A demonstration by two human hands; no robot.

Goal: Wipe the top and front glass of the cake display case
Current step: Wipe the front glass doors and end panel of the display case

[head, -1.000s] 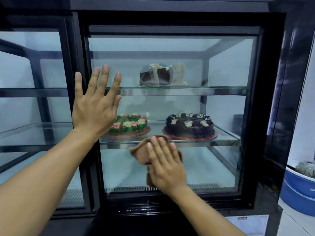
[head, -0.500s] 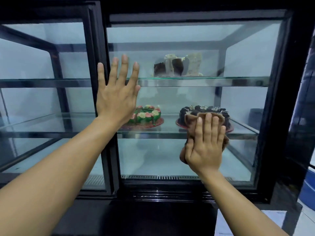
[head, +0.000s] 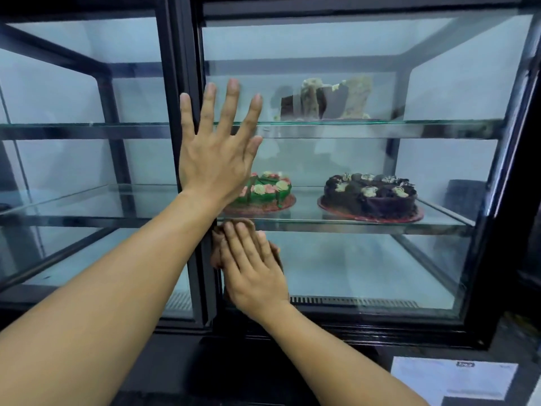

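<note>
The black-framed cake display case fills the view, and its front glass (head: 366,265) faces me. My left hand (head: 216,153) lies flat and spread against the glass and the black centre post (head: 181,68), holding nothing. My right hand (head: 254,271) presses a brown cloth (head: 218,241) flat against the lower left part of the front glass, just below the middle shelf (head: 366,225). Most of the cloth is hidden under my palm and fingers. The top of the case is out of view.
Inside, a green cake with flowers (head: 268,191) and a chocolate cake (head: 370,197) sit on the middle shelf, and cut cake pieces (head: 325,98) on the upper one. A second glass case (head: 82,159) stands on the left. A white sheet (head: 450,379) lies at the lower right.
My right hand has slid the cloth left and down across the glass, from in front of the chocolate cake to the lower left corner. The left hand stays pressed in place.
</note>
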